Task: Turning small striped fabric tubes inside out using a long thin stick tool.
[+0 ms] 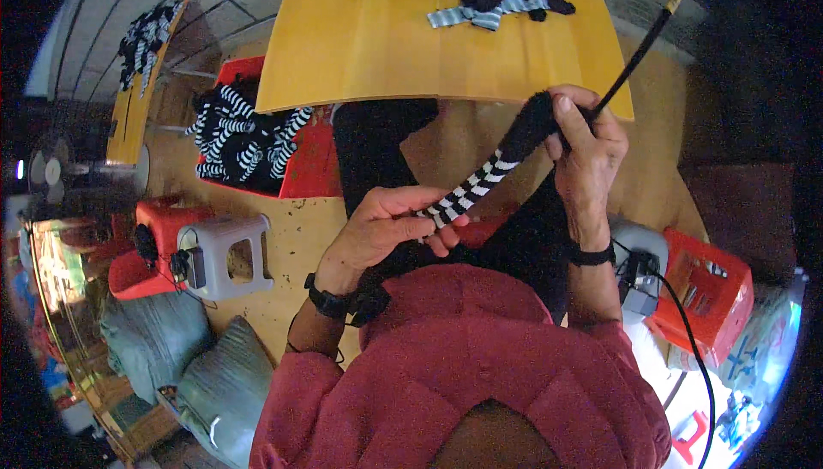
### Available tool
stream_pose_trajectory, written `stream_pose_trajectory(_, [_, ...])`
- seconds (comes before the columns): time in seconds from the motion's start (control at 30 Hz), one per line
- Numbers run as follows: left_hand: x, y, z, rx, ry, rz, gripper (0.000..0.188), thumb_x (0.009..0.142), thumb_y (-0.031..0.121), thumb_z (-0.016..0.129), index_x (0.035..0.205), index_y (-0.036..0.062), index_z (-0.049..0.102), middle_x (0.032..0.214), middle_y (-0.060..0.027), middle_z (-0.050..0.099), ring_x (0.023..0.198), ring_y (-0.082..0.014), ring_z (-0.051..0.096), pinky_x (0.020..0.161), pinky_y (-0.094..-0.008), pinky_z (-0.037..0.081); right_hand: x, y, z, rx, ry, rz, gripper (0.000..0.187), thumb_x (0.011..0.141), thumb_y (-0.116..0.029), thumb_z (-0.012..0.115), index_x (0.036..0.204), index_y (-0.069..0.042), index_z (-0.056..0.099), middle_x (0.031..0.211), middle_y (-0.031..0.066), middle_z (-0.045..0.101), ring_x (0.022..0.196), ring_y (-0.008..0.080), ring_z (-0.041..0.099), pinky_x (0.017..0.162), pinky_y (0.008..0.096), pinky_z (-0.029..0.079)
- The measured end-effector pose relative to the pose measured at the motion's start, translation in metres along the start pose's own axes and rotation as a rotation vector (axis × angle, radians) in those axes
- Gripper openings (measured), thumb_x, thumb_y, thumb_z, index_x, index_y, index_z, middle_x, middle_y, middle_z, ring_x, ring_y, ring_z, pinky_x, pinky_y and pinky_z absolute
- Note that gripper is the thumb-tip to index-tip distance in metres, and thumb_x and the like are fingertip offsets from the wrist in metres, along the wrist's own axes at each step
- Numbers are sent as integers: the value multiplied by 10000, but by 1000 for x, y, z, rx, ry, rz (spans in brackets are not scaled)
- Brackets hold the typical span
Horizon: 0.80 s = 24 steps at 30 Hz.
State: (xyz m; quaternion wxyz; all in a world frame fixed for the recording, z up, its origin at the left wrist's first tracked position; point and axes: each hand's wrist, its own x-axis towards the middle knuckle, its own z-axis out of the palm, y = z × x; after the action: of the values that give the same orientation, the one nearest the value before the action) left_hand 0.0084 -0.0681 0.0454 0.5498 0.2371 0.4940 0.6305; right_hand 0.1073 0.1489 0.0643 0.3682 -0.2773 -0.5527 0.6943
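A knit sock (486,179), banded black and white with a solid black end, stretches slantwise between my two hands above my lap. My left hand (377,231) is closed round its striped lower end. At the black upper end, my right hand (590,139) pinches the fabric between thumb and fingers. A thin dark rod (639,56) with a yellowish band near its tip runs from beside my right hand toward the upper right. Whether that hand also grips the rod cannot be made out.
Ahead is a yellow tabletop (429,62) with black and grey striped knit pieces (501,2) at its far side. A red crate (313,165) of striped socks stands left. Stools flank me, one grey (197,255), one red (699,289); green sacks (154,336) lie lower left.
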Motion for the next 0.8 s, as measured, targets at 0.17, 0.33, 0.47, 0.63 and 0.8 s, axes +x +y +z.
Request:
stream_pose_trajectory(0.17, [-17, -5, -42, 18, 98, 122, 302, 825, 40, 556, 1115, -46, 567, 1096, -176, 597, 985, -254, 605, 858, -345, 483, 1, 6, 15, -54, -27, 55, 86, 821, -75, 632, 885, -17, 640, 694, -6, 586, 473, 38, 448, 408, 176, 309])
stream_pose_trajectory(0.33, [-16, 6, -39, 132, 316, 269, 490, 787, 45, 647, 1240, -10, 469, 1171, -128, 566, 1104, -211, 530, 958, -342, 406, -15, 13, 55, -99, -162, 163, 91, 806, -55, 650, 894, -29, 646, 734, -2, 620, 485, 26, 450, 422, 168, 327])
stream_pose_trajectory(0.47, [8, 15, -31, 22, 350, 384, 430, 817, 48, 635, 1219, 17, 488, 1131, -80, 573, 1052, -139, 529, 913, -289, 420, -26, 20, 77, -193, -302, 126, 111, 797, -57, 667, 905, -40, 652, 782, -9, 640, 497, 15, 457, 434, 166, 341])
stream_pose_trajectory(0.63, [22, 0, -54, -218, 365, 434, 364, 826, 119, 647, 1142, 15, 500, 1046, -57, 570, 914, -108, 542, 857, -268, 438, -15, 12, 80, 35, -389, 314, 118, 807, -38, 643, 921, -12, 641, 816, 30, 645, 462, 32, 455, 415, 175, 345])
stream_pose_trajectory(0.8, [26, 4, -36, -143, 430, 548, 315, 805, 69, 660, 1079, 12, 515, 975, -44, 578, 846, -117, 569, 817, -280, 464, -18, 22, 97, -24, -428, 357, 136, 810, -30, 633, 943, -7, 633, 760, 13, 626, 448, 36, 446, 386, 182, 322])
